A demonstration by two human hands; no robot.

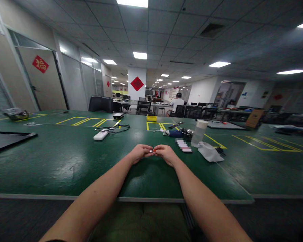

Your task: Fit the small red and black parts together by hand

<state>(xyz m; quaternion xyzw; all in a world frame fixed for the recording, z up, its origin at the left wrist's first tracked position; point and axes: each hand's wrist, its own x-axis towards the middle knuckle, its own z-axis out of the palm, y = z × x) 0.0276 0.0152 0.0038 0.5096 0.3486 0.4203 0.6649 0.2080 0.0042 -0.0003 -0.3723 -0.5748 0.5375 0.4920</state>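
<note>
Over the green table [73, 168] my two hands meet, fingertips almost touching. My left hand [140, 153] pinches a tiny silvery-white piece [150, 151] between thumb and forefinger. Opposite it, my right hand [166, 154] is closed on a small orange-red piece [154, 151]. Both pieces are too small and too covered by fingers to name their kind. I cannot tell whether the two are joined or merely side by side.
To the right lie a blurred-out phone-shaped item [183, 145], a plastic bottle [199, 133], a white bag [209, 152] and a metal bowl [187, 133]. A white power bank [101, 135] with black cable [123, 127] lies left. A yellow box [152, 118] stands farther back. A person [177, 103] sits beyond.
</note>
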